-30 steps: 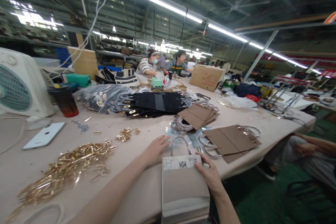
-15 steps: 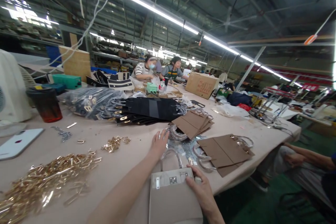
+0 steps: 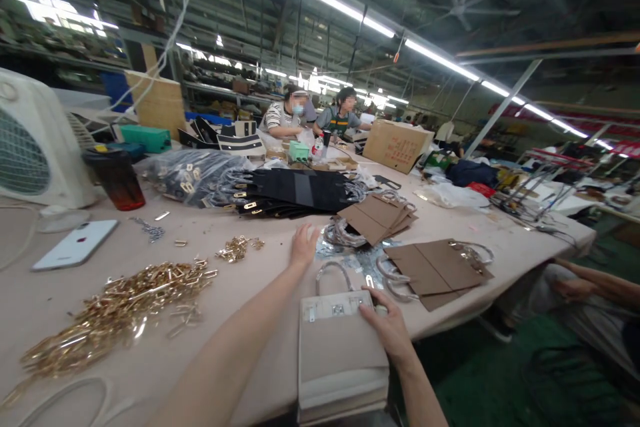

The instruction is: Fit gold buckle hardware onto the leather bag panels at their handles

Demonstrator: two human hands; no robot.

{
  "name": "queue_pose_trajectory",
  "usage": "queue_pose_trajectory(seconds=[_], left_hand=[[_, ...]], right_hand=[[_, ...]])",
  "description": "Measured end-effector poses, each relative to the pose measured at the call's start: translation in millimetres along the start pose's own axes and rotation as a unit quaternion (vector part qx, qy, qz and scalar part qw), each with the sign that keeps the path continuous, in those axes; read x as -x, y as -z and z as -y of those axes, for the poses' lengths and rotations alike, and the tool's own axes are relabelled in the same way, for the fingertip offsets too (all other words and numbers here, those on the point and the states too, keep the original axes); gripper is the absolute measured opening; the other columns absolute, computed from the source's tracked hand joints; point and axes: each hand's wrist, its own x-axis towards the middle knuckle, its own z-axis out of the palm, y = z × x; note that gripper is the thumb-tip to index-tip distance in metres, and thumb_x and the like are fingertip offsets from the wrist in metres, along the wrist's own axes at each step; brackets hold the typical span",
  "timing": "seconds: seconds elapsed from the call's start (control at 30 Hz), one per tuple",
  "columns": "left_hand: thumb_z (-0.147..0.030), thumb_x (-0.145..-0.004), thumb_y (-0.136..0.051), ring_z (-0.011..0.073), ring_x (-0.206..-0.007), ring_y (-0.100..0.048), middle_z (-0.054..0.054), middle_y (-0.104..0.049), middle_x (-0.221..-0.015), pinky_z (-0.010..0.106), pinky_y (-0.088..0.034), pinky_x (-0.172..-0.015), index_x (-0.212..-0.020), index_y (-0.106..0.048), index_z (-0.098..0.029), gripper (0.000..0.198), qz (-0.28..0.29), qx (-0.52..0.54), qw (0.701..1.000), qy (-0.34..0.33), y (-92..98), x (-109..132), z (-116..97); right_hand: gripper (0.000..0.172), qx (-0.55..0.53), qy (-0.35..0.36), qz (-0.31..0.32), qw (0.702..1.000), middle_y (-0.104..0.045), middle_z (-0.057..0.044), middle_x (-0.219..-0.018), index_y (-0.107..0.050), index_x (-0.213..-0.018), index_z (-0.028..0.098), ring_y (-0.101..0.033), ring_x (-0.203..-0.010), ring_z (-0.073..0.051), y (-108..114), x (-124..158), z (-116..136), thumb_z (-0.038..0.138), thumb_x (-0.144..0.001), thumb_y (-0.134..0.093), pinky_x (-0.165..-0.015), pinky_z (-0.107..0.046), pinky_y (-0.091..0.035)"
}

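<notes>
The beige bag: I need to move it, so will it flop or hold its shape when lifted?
The bag would probably hold its shape: its front looks flat and its edges fairly straight. The handle seems springy rather than limp, since it forms a rounded arch. Weight can't be judged.

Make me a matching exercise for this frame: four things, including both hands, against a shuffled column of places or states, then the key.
1. left hand
2. right hand
3. phone
4. carton

A. thumb on the beige bag
B. standing toward the far side of the table
C. beside scattered silvery pieces
D. lying flat near the fan

Pairs: 1-C, 2-A, 3-D, 4-B
</notes>
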Motion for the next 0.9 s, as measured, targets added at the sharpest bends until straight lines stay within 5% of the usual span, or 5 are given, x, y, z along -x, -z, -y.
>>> queue_pose_trajectory(seconds=[0.17, 0.3, 0.57, 0.77, 0.9], left_hand=[[-0.038, -0.102, -0.048, 0.0237, -0.115, -0.066, 0.016, -0.061, -0.135, 0.042, -0.051, -0.106, -0.136, -0.057, -0.016, 0.042, -0.034, 0.083, 0.995, 0.039, 43.0, 39, 5], [-0.037, -0.096, -0.058, 0.0215, -0.110, -0.067, 0.013, -0.061, -0.135, 0.037, -0.057, -0.097, -0.128, -0.062, -0.018, 0.038, -0.005, 0.126, 0.992, 0.012, 70.9, 84, -7], [-0.035, -0.082, -0.080, 0.0275, -0.125, -0.062, 0.010, -0.066, -0.132, 0.041, -0.049, -0.111, -0.121, -0.071, -0.024, 0.042, 0.220, 0.069, 0.967, -0.112, 114.3, 159, -39], [-0.036, -0.089, -0.070, 0.0272, -0.126, -0.063, 0.008, -0.068, -0.137, 0.041, -0.048, -0.113, -0.124, -0.073, -0.024, 0.037, 0.216, 0.054, 0.973, -0.059, 118.5, 172, -42], [-0.032, -0.089, -0.065, 0.0242, -0.106, -0.070, 0.006, -0.078, -0.118, 0.037, -0.054, -0.099, -0.118, -0.077, -0.022, 0.032, 0.220, 0.079, 0.972, 0.021, 115.2, 164, -36]], right_hand=[[0.065, -0.006, -0.006, -0.007, 1.000, -0.077, -0.011, -0.109, -0.080, -0.117, 0.017, -0.068, -0.103, -0.032, -5, -3, 1, 0.056, -0.066, -0.088, -0.092, -0.040, -0.055], [0.064, 0.008, -0.009, -0.015, 1.000, -0.077, -0.009, -0.104, -0.081, -0.116, 0.017, -0.068, -0.099, -0.030, -5, -8, -2, 0.054, -0.064, -0.089, -0.091, -0.039, -0.054], [0.063, 0.039, -0.024, -0.011, 0.999, -0.078, -0.008, -0.102, -0.082, -0.114, 0.019, -0.068, -0.098, -0.030, -3, -20, -3, 0.052, -0.061, -0.088, -0.091, -0.040, -0.054], [0.062, 0.061, -0.010, -0.008, 0.998, -0.078, -0.008, -0.103, -0.081, -0.115, 0.018, -0.068, -0.099, -0.030, -3, -19, -7, 0.052, -0.063, -0.087, -0.093, -0.040, -0.052], [0.062, 0.072, -0.004, -0.002, 0.997, -0.076, -0.008, -0.105, -0.080, -0.116, 0.017, -0.068, -0.099, -0.029, -3, -17, -7, 0.053, -0.066, -0.085, -0.093, -0.040, -0.051]])
